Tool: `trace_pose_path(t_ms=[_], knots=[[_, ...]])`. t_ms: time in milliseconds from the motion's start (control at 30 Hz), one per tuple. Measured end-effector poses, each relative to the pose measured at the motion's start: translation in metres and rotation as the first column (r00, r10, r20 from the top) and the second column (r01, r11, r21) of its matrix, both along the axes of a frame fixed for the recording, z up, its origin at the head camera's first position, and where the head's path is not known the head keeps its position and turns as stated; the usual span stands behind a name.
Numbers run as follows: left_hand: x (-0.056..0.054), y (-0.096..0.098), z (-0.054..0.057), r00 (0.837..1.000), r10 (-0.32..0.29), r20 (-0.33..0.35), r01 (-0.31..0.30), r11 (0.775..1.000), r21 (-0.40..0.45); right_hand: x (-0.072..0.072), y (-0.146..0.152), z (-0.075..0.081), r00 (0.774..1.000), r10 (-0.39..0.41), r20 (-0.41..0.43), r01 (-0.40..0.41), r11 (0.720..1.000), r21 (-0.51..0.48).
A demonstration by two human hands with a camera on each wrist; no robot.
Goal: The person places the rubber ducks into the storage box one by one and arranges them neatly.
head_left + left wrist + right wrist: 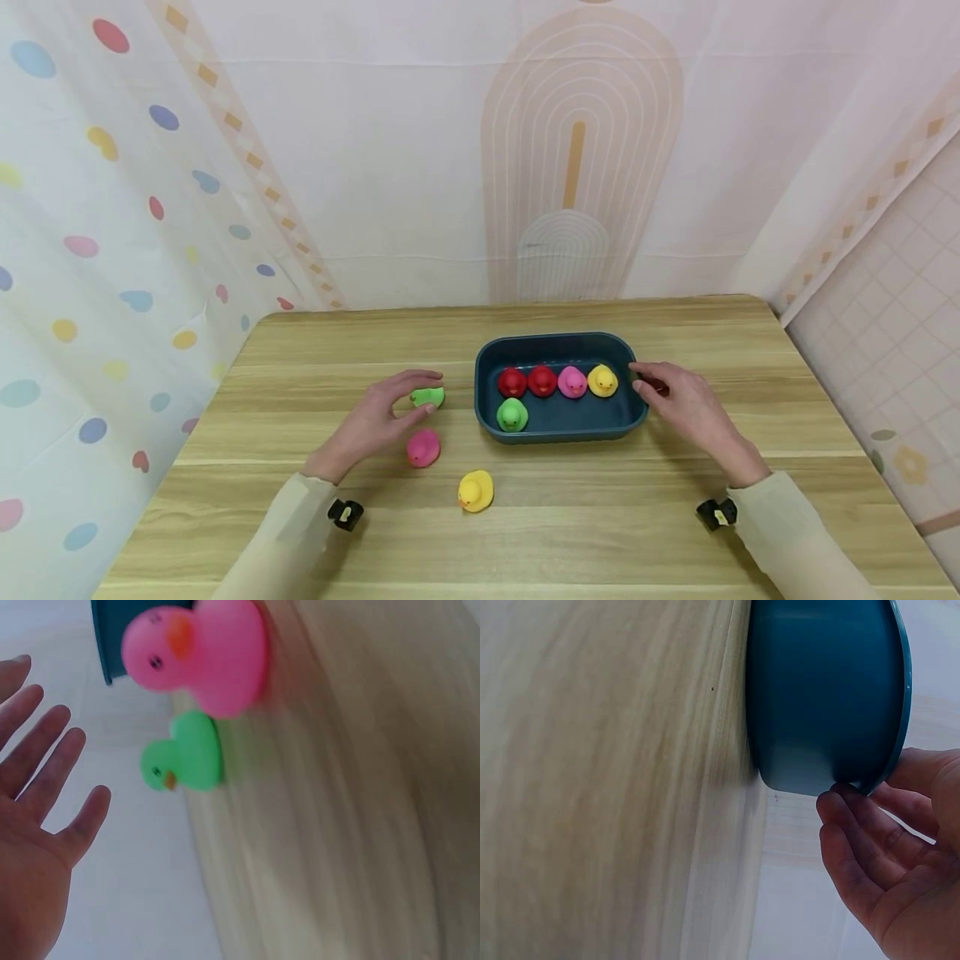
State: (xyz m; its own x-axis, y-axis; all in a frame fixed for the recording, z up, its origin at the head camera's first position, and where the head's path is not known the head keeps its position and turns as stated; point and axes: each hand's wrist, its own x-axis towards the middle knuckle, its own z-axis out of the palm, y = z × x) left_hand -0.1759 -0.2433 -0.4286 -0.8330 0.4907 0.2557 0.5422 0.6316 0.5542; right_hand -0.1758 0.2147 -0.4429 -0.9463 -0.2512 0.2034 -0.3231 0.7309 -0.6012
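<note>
My left hand (377, 419) hovers over a green rubber duck (430, 397) on the table, partly covering it from above. In the left wrist view its fingers (45, 761) are spread and apart from the duck. A pink rubber duck (424, 448) sits just in front of that hand, and a yellow rubber duck (476, 491) lies nearer. My right hand (693, 408) holds the right end of a dark blue tub (562, 436), fingers against its outer wall under the rim. Two red ducks (527, 382), a pink duck (572, 382) and a yellow duck (602, 381) form a row inside; another green duck (512, 415) sits in front.
The wooden table (600, 525) carries everything. A patterned white curtain (390, 167) hangs behind its far edge, and a dotted curtain (112, 250) hangs along the left. Each sleeve has a small black device (346, 514) at the wrist.
</note>
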Motion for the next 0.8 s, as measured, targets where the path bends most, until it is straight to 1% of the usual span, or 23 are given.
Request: trace_pose_path(t_ms=[267,500,667,800], knots=[[-0.01,-0.014,-0.008,0.998,-0.006,0.064,0.008,1.0,-0.027,0.0,-0.001,-0.001,1.0,-0.002,-0.001,0.002,1.0,0.0],[-0.02,-0.021,-0.012,0.989,0.003,0.145,0.006,0.998,-0.06,0.0,-0.001,0.0,1.0,0.0,-0.015,0.0,1.0,-0.002],[-0.023,-0.024,-0.016,0.982,0.009,0.19,0.005,0.997,-0.074,0.0,-0.001,0.0,1.0,-0.005,-0.009,0.005,1.0,-0.002],[-0.023,-0.026,-0.019,0.98,0.013,0.2,0.004,0.996,-0.088,0.001,0.0,0.0,1.0,-0.004,-0.004,0.004,1.0,-0.007]])
